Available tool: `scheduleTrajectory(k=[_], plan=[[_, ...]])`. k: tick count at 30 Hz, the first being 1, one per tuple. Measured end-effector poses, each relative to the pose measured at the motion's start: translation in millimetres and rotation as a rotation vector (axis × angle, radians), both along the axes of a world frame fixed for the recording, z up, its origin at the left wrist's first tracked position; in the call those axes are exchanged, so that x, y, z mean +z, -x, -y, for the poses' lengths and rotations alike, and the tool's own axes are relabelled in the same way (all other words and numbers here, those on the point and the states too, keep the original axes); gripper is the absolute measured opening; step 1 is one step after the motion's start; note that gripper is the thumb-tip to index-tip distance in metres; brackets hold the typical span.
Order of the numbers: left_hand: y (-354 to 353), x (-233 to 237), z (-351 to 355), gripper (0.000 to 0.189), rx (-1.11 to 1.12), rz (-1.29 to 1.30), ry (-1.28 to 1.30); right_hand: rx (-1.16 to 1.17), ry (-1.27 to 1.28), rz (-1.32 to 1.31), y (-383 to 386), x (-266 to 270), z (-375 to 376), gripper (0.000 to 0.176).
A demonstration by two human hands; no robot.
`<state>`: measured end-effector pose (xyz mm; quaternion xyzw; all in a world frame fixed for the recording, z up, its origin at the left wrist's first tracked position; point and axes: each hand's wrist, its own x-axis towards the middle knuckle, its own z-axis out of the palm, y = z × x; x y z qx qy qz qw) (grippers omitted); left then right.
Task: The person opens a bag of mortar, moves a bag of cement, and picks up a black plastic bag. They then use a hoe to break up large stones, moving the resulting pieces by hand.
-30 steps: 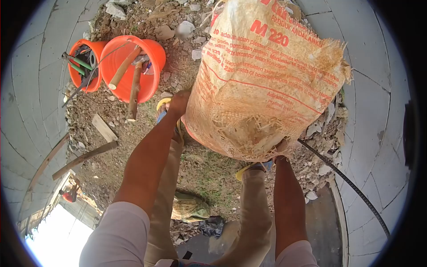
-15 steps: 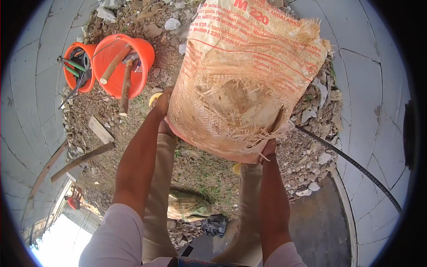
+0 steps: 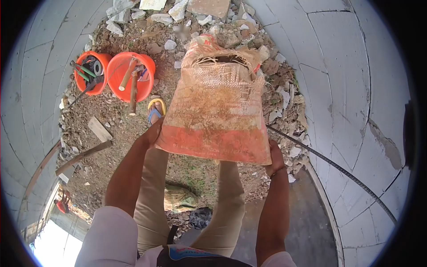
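Note:
A worn woven sack [image 3: 209,111], stained with dirt and printed in red, hangs tilted in front of me. Its lower end is a red band, and a frayed, torn hole shows dark near the far end. My left hand [image 3: 153,132] is closed on the sack's lower left corner, the fingers partly hidden behind it. At the lower right corner my right hand [image 3: 275,156] grips the edge, its fingers also partly covered. What the sack holds, if anything, I cannot see.
Two orange buckets [image 3: 149,66] with wooden-handled tools and other items stand at left. Rubble [image 3: 170,44] lies along the walls. A dark ribbed bar [image 3: 338,164] slants at right. Loose wood pieces [image 3: 98,129] lie left. A distant person [image 3: 62,204] appears lower left.
The sack has tipped, so its red-banded end now faces me and the torn hole has moved to the far side. Both hands still hold its near corners; my left foot has come into view.

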<state>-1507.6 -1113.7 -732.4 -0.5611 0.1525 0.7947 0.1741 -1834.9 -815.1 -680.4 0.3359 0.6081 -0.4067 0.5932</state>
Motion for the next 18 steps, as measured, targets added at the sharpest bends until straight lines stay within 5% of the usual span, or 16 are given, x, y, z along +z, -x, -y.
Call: scheduleTrajectory(k=[3, 5, 7, 9, 11, 15, 18], plan=[[21, 21, 38, 0.072, -0.176, 0.028, 0.097, 0.039, -0.127, -0.296, 38, 57, 84, 0.056], [64, 50, 66, 0.071, -0.180, 0.154, 0.229, 0.339, 0.021, -0.800, 56, 36, 115, 0.063], [108, 45, 88, 0.074, -0.090, -0.046, 0.961, 0.877, -0.290, -1.606, 55, -55, 129, 0.069], [165, 12, 108, 0.079, -0.151, -0.061, 1.315, 0.906, -0.131, -0.972, 55, -34, 203, 0.071], [223, 23, 133, 0.080, -0.435, 0.179, 1.692, 1.131, -0.152, -0.936, 27, -74, 237, 0.072], [276, -24, 176, 0.082, -0.472, 0.340, 1.618, 0.946, -0.208, -1.190, -15, -76, 276, 0.069], [270, -61, 221, 0.080, -0.490, 0.286, 1.500, 0.721, 0.129, -1.221, 4, -60, 283, 0.069]])
